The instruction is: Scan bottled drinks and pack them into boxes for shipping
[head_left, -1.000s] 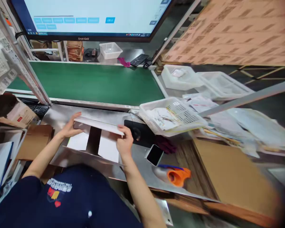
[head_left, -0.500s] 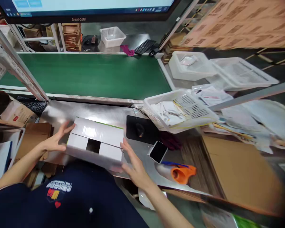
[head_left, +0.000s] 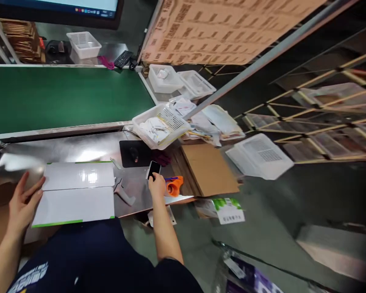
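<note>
A white cardboard box [head_left: 79, 202] with green edges lies at the near left of the metal bench, its upper face closed. Against its left side rests my left hand [head_left: 22, 205], fingers spread. My right hand [head_left: 156, 186] has its fingers curled over the near end of a smartphone [head_left: 154, 167], covering that part of it. Just right of this hand is an orange tape dispenser [head_left: 174, 187]. A grey, scanner-like tool [head_left: 124, 193] lies between the box and my right hand.
A black mouse pad [head_left: 126, 156] carries a mouse [head_left: 134, 154]. Behind it stands a white basket [head_left: 163, 144] of papers. Flat brown cardboard [head_left: 209, 169] lies to the right. A green conveyor belt [head_left: 64, 95] runs along the back. A grey pole [head_left: 250, 71] slants across the upper right.
The view has swung right. My right hand has left the box and moved right to the phone. The dark gap in the box's flaps no longer shows; my left hand stays at the box.
</note>
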A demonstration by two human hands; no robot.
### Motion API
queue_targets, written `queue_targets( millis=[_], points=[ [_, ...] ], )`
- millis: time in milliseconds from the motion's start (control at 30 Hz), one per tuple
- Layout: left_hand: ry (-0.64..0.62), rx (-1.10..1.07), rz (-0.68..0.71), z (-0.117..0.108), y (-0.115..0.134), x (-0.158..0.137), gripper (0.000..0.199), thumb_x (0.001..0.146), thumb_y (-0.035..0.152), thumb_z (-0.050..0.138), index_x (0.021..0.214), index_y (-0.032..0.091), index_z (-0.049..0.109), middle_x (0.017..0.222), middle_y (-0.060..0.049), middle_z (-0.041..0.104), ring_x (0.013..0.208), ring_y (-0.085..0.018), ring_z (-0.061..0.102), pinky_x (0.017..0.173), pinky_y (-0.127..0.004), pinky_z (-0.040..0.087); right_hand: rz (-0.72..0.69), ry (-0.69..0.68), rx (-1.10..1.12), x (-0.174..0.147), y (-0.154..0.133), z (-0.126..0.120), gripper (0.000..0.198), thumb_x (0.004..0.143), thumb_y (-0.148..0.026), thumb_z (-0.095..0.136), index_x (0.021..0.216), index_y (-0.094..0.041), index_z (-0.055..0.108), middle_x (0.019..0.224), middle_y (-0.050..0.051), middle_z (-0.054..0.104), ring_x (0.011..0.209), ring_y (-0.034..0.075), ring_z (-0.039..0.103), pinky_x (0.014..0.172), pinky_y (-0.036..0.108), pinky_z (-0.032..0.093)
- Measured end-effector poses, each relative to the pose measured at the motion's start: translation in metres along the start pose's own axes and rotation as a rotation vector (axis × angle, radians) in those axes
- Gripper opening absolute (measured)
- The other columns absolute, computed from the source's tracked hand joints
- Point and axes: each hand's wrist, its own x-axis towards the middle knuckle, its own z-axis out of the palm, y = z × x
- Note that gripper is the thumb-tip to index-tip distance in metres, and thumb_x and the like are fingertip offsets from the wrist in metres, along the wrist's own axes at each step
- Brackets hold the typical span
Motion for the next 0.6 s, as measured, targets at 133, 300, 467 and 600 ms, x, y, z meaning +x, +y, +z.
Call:
queue_targets(
  millis=[133, 300, 467, 600],
  points=[
    [0.057, -0.022, -0.146, 0.002, 0.012, -0.001, 0.082, 0.076, 0.055, 0.091, 0.150, 0.051, 0.056, 0.126, 0.005, 0.078, 0.134, -0.035, 0.066, 0.108, -0.065, 0.059, 0.162, 0.061, -0.215, 0.023, 0.031, -0.024, 0.044, 0.089, -0.018, 0.051, 0.125, -0.007, 0.072, 0.132, 0.025, 0.069, 0.128, 0.033, 0.061, 0.115, 0.046, 0.043],
    [0.173, -0.024, -0.213, 0.013, 0.030, -0.009, 0.062, 0.075, 0.053, 0.092, 0.133, 0.053, 0.069, 0.119, 0.014, 0.079, 0.140, -0.034, 0.060, 0.128, -0.068, 0.035, 0.406, 0.049, -0.385, 0.036, 0.068, -0.039, 0.057, 0.098, -0.047, 0.058, 0.127, 0.001, 0.070, 0.133, 0.037, 0.065, 0.128, 0.045, 0.060, 0.110, 0.057, 0.042],
    [0.245, 0.043, -0.168, 0.024, 0.046, -0.013, 0.060, 0.073, 0.050, 0.093, 0.129, 0.051, 0.072, 0.111, 0.016, 0.081, 0.136, -0.035, 0.064, 0.126, -0.070, 0.039, 0.477, -0.033, -0.365, 0.051, 0.079, -0.017, 0.064, 0.103, -0.056, 0.049, 0.121, 0.000, 0.073, 0.131, 0.036, 0.067, 0.132, 0.045, 0.059, 0.114, 0.059, 0.036],
    [0.263, 0.022, -0.182, 0.026, 0.048, -0.009, 0.053, 0.069, 0.051, 0.095, 0.119, 0.048, 0.077, 0.106, 0.017, 0.082, 0.135, -0.034, 0.065, 0.127, -0.067, 0.040, 0.524, -0.013, -0.265, 0.061, 0.071, -0.009, 0.053, 0.100, -0.048, 0.062, 0.123, -0.001, 0.072, 0.134, 0.033, 0.067, 0.137, 0.042, 0.057, 0.119, 0.058, 0.032]
  ],
)
